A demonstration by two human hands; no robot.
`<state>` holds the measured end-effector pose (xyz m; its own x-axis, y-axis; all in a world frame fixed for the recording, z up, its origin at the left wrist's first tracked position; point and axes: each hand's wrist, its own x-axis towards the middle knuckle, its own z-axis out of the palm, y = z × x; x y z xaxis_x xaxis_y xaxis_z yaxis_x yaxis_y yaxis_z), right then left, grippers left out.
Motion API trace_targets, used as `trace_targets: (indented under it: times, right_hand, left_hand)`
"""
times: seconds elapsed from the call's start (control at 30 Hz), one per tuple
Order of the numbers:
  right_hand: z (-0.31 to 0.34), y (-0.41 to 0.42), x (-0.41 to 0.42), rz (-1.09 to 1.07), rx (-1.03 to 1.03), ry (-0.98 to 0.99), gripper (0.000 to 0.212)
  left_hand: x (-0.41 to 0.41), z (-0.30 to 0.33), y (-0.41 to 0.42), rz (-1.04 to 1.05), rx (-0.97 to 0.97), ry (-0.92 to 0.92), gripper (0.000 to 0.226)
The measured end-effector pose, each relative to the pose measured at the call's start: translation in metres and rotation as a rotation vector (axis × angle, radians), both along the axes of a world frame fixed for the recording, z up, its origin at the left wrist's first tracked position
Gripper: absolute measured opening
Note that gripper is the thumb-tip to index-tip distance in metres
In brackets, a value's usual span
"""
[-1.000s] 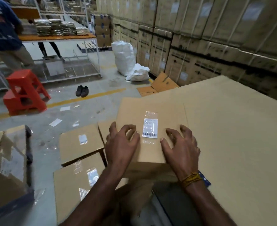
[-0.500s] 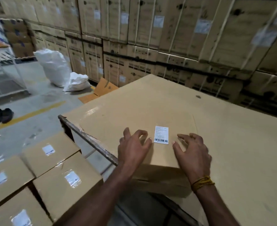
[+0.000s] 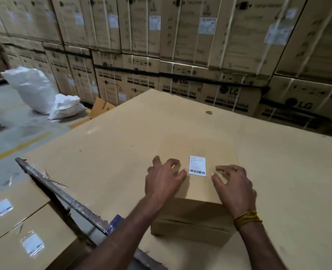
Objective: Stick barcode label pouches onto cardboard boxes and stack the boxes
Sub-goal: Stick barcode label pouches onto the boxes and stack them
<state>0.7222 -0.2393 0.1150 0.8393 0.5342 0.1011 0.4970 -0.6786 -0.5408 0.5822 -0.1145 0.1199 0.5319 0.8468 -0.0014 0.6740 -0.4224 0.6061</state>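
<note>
Your box sits right in front of you on the big cardboard sheet, and both your hands are on top of it. The left hand rests to the left of the label, the right hand to the right of it, so the label lies squarely between them, nearly touching your left fingertips and a shade further from the right ones. Fingers on both hands are bent and spread, tips down on the lid, gripping nothing; the two hands are apart with the label in the gap.

The label's long axis runs away from you, barcode end nearest your wrists. The box's top runs the same way, its near edge just under the heels of your hands and its front face dropping towards you.

The label looks stuck flat, so I'd judge the sticking is done on this one and the lift comes next. That turns on one thing: the stack of labelled boxes is low on your left, beyond the metal rail. Your left hand is the nearer one to it. You'd need to slide both hands out to the box's sides and carry it left over that rail, watching the rail's edge as the box crosses.
</note>
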Motion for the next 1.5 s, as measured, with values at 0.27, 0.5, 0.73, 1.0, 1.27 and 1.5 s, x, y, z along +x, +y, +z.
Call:
trace_targets:
  times: [0.27,0.5,0.73,1.0,1.27,1.5]
  right_hand:
    - [-0.01,0.011,0.025,0.073,0.057,-0.07,0.02]
    - [-0.005,0.05,0.057,0.235,0.015,-0.032,0.011]
    - [0.003,0.082,0.079,0.321,0.065,-0.008,0.013]
    - [0.001,0.087,0.076,0.343,-0.066,-0.04,0.026]
    - [-0.008,0.089,0.08,0.296,-0.058,-0.039,0.018]
    - [-0.005,0.089,0.075,0.308,-0.05,-0.048,0.016]
  left_hand:
    - [0.016,-0.008,0.013,-0.105,0.016,0.107,0.056]
    - [0.044,-0.01,0.06,-0.365,0.105,0.169,0.052]
    - [0.078,-0.003,0.106,-0.467,0.087,0.139,0.044]
    - [0.091,-0.014,0.119,-0.451,0.093,0.051,0.036]
    - [0.093,-0.025,0.122,-0.445,0.129,0.016,0.035]
    - [0.093,-0.028,0.122,-0.451,0.136,0.009,0.035]
